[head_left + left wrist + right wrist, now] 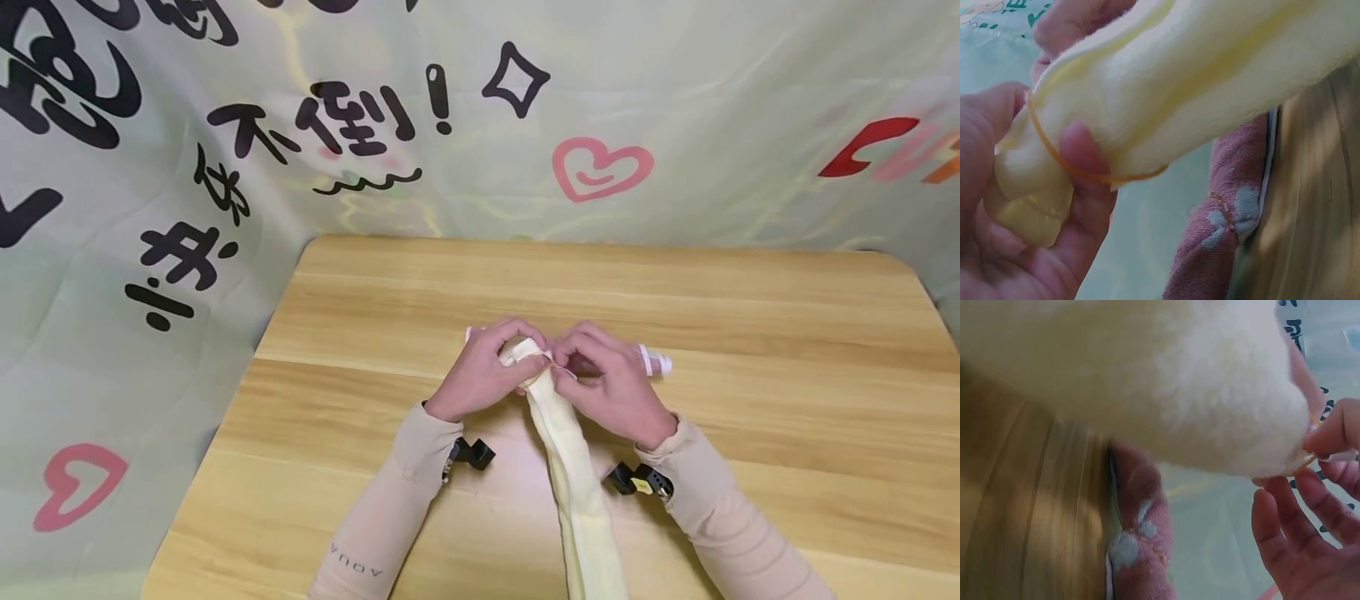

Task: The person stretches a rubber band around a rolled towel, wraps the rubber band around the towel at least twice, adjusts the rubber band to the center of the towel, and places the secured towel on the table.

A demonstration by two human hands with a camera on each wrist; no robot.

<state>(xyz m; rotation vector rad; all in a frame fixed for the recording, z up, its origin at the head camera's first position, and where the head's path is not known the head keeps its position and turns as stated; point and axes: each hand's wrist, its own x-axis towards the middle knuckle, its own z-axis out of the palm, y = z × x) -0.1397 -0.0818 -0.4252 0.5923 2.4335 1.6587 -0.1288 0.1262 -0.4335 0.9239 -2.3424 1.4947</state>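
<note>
A pale yellow rolled towel (pixel 573 467) stretches from both hands back toward the person, its far end lifted off the table. My left hand (pixel 483 371) grips that end; the left wrist view shows a thumb and fingers around the folded tip. An orange rubber band (pixel 1047 145) loops partly around the towel near the tip. On the other side, my right hand (pixel 611 379) pinches the band at the towel's end between thumb and finger, its other fingers spread in the right wrist view.
Behind the hands lies a pink rolled towel (pixel 654 363) with white edging and pale patches, mostly hidden in the head view. The wooden table (pixel 787 400) meets a pale cloth backdrop (pixel 712 150) at the back and left.
</note>
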